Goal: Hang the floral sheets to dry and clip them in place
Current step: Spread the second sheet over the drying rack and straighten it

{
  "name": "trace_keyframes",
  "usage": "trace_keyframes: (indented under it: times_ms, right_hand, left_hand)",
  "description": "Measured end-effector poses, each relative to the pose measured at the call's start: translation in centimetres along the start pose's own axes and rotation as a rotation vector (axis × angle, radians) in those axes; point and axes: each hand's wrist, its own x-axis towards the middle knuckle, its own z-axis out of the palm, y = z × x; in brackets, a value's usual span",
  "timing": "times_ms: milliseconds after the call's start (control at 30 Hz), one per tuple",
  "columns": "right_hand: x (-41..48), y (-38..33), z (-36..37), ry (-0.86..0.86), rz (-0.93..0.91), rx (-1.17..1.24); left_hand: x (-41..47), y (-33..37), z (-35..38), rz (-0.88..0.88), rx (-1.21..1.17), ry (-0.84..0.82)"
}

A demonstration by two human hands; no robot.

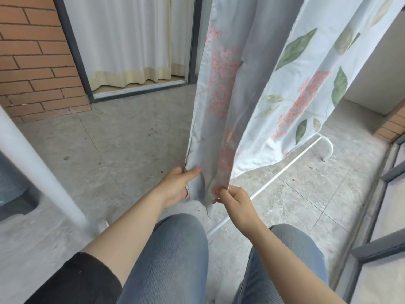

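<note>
A pale blue floral sheet with pink blossoms and green leaves hangs down from above the frame in two layers. The nearer layer shows its faded back side; the farther layer shows the printed side. My left hand grips the left bottom edge of the nearer layer, thumb on the cloth. My right hand pinches the same layer's bottom edge a little to the right. No clips are visible.
A white drying rack's foot bar runs along the grey concrete floor under the sheet, and a blurred white rack post slants at left. A brick wall, a glass door with white curtains behind, and a dark railing at right surround the spot.
</note>
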Motion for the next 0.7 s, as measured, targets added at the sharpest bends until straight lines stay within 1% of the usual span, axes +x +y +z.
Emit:
trace_keyframes:
  times_ms: [33, 100, 133, 167, 200, 233, 267, 300, 333, 367, 433, 467, 500, 567, 600, 633, 700]
  right_hand:
    - [0.0, 0.0, 0.0, -0.018, 0.002, 0.009]
    - [-0.2, 0.0, -0.2, -0.013, 0.004, 0.001]
    - [-0.4, 0.0, -0.4, 0.005, 0.003, -0.013]
    - [-0.6, 0.1, -0.6, 0.022, -0.001, -0.032]
    - [-0.7, 0.1, -0.8, 0.032, -0.013, -0.055]
    - [-0.8, 0.2, -0.9, 0.037, -0.035, -0.077]
    - [-0.8, 0.2, -1.0, 0.038, -0.060, -0.096]
    - [-0.8, 0.2, -0.9, 0.035, -0.084, -0.114]
    - [-0.9, 0.2, -0.8, 0.028, -0.101, -0.136]
    - [-1.1, 0.1, -0.7, 0.017, -0.113, -0.157]
    - [-1.5, -0.1, -0.3, -0.007, -0.136, -0.186]
    - [-1.7, -0.2, -0.2, -0.018, -0.148, -0.195]
    - [-1.8, -0.3, -0.1, -0.032, -0.147, -0.192]
    - [-1.9, -0.4, 0.1, -0.049, -0.090, -0.140]
    - [-1.8, -0.3, 0.1, -0.043, -0.056, -0.088]
    - [-1.7, -0.2, 0.2, -0.030, -0.027, -0.017]
    - [-1.2, 0.0, 0.2, -0.010, 0.022, 0.122]
  left_hand:
    - [-0.5, 0.0, 0.1, 0.018, -0.020, -0.063]
    - [-1.9, -0.3, 0.1, 0.098, -0.052, -0.074]
    - [-2.5, -0.8, -0.1, 0.158, -0.031, -0.019]
    - [-3.2, -1.3, -0.4, 0.226, 0.065, 0.065]
    - [-3.5, -2.1, -1.2, 0.287, 0.242, 0.178]
    - [-3.9, -2.7, -1.9, 0.338, 0.493, 0.261]
    - [-4.0, -3.2, -2.8, 0.389, 0.782, 0.309]
    - [-4.0, -3.7, -3.5, 0.419, 1.026, 0.311]
    - [-4.1, -3.8, -3.8, 0.410, 1.149, 0.297]
    - [-4.1, -3.7, -3.8, 0.389, 1.172, 0.295]
    - [-3.8, -3.2, -3.4, 0.329, 1.083, 0.292]
    - [-3.7, -3.1, -2.9, 0.273, 0.939, 0.293]
    - [-3.5, -3.1, -2.4, 0.201, 0.740, 0.287]
    - [-3.3, -3.0, -1.3, 0.058, 0.300, 0.224]
    - [-3.2, -3.1, -1.1, 0.025, 0.173, 0.190]
    - [-3.2, -3.2, -1.1, 0.012, 0.124, 0.163]
    - [-3.4, -3.6, -1.2, 0.020, 0.115, 0.111]
